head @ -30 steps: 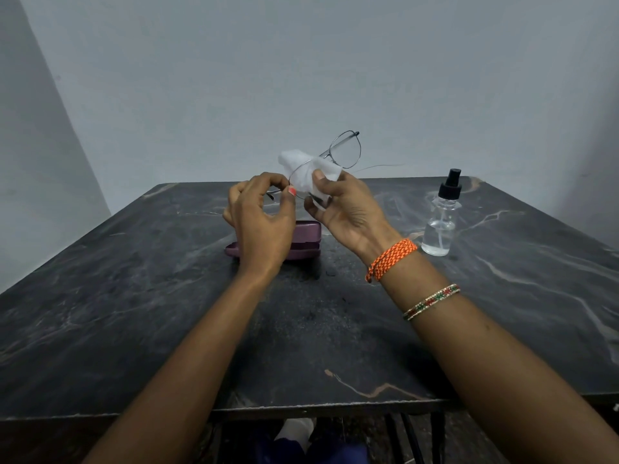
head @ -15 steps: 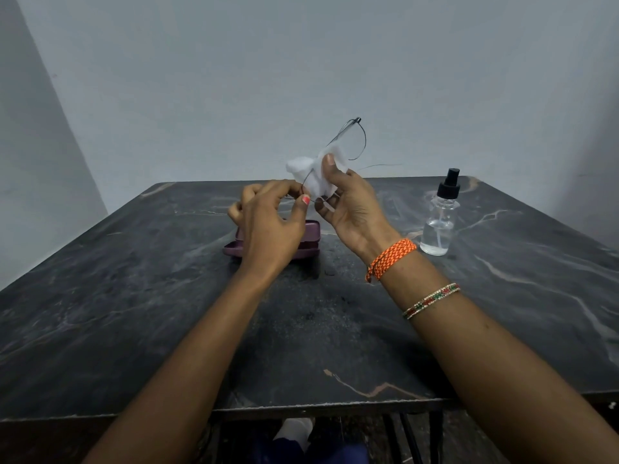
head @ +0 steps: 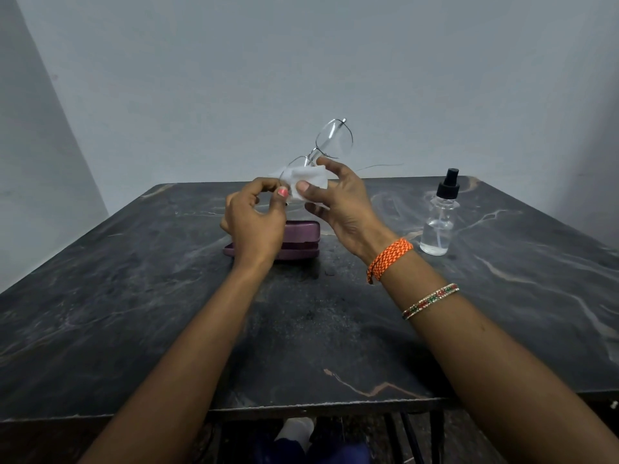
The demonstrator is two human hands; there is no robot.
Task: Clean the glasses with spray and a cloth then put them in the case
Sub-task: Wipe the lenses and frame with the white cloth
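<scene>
The left hand (head: 254,222) pinches the glasses (head: 330,145) by the frame's lower end, steadying them above the closed case (head: 301,241) so the right hand (head: 341,202) can rub one lens through the cloth (head: 306,177) pinched in its fingers (spray bottle (head: 438,219) stands aside, upright, on the table (head: 134,313))
</scene>
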